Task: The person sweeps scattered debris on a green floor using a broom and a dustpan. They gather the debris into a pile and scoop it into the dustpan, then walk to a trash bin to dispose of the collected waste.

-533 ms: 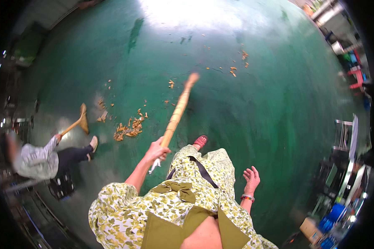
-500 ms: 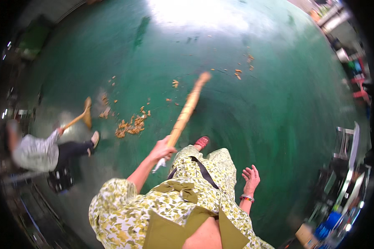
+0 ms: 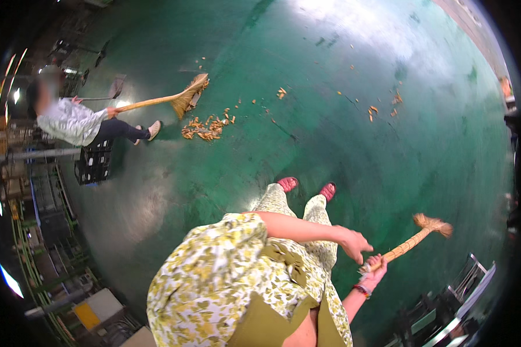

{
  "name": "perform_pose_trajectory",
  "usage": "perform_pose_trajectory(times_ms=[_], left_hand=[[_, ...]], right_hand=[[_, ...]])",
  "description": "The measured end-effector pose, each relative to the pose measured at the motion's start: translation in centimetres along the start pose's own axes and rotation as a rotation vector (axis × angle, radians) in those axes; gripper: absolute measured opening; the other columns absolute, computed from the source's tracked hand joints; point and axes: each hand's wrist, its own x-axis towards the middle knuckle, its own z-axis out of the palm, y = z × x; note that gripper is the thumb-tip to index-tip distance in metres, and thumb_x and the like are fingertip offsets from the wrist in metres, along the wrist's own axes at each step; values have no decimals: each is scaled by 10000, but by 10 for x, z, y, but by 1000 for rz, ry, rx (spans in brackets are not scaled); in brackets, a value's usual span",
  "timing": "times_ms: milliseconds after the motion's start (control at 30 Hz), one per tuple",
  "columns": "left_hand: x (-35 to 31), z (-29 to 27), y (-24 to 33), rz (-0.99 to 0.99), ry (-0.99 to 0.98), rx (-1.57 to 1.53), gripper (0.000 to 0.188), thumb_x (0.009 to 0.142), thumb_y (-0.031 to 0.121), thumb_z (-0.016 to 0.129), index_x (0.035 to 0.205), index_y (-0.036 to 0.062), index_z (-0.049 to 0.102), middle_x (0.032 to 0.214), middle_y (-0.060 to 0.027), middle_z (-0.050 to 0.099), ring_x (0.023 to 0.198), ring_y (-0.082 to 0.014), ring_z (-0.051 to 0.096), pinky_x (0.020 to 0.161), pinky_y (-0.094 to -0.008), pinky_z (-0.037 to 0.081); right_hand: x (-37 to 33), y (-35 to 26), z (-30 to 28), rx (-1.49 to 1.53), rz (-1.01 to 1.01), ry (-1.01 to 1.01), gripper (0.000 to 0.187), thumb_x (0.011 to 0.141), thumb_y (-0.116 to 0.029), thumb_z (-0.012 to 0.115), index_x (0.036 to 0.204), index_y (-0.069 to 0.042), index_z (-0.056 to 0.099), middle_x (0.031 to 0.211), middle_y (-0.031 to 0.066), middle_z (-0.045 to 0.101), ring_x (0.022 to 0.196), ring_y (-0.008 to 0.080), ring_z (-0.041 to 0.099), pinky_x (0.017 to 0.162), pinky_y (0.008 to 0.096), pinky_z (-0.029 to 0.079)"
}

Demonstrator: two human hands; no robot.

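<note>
My right hand (image 3: 375,275) grips the handle end of a straw broom (image 3: 404,247), which slants out to the right. The broom's tan bristle head (image 3: 433,225) points away from me near the floor. My left hand (image 3: 354,242) reaches across my body, just beside the handle's end, with its fingers loosely stretched and nothing visible in them. Small orange-brown pieces (image 3: 205,128) lie in a pile on the green floor (image 3: 214,191), and a few more (image 3: 371,113) are scattered farther right.
At the left a person (image 3: 75,118) holds another straw broom (image 3: 185,98) by the pile, and a long-handled dustpan (image 3: 117,87). Black crates (image 3: 92,162) stand beside that person. Metal racks (image 3: 52,248) line the left side. Framed equipment (image 3: 463,283) stands at the lower right.
The broom has passed from my left hand to my right and swung over to the right side. My left arm now crosses my body. The view has turned left.
</note>
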Motion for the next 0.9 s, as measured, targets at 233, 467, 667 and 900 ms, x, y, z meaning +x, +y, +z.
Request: perform_pose_trajectory(times_ms=[233, 467, 667, 900], left_hand=[[-113, 23, -159, -573, 943, -1011, 489, 798, 118, 500, 1257, 75, 341, 1005, -104, 566, 879, -144, 553, 765, -258, 444], [-372, 227, -177, -1498, 791, -588, 353, 726, 112, 477, 1066, 38, 532, 659, -104, 558, 582, -184, 555, 476, -289, 453], [-273, 184, -133, -1255, 602, -341, 342, 724, 79, 470, 1057, 35, 536, 672, -99, 569, 595, -170, 561, 499, -273, 456], [-199, 84, -116, -1111, 797, -362, 334, 721, 41, 462, 1046, 31, 541, 688, -94, 583, 610, -155, 568, 524, -255, 460]], right_hand=[[28, -135, -112, -437, -61, 539, 305, 782, -301, 527, 537, -212, 369, 408, -72, 343, 278, 81, 286, 274, 226, 221], [138, -120, -81, -703, 42, 660, 104, 693, -82, 544, 632, -68, 460, 472, 22, 445, 349, 122, 423, 314, 272, 335], [190, 58, -65, -1338, 37, 727, 428, 633, -59, 550, 994, 23, 336, 851, 171, 541, 538, 261, 588, 473, 377, 499], [149, 47, 69, -801, 364, 103, 162, 703, -21, 574, 813, -10, 455, 525, 22, 442, 378, 104, 430, 326, 233, 341]])
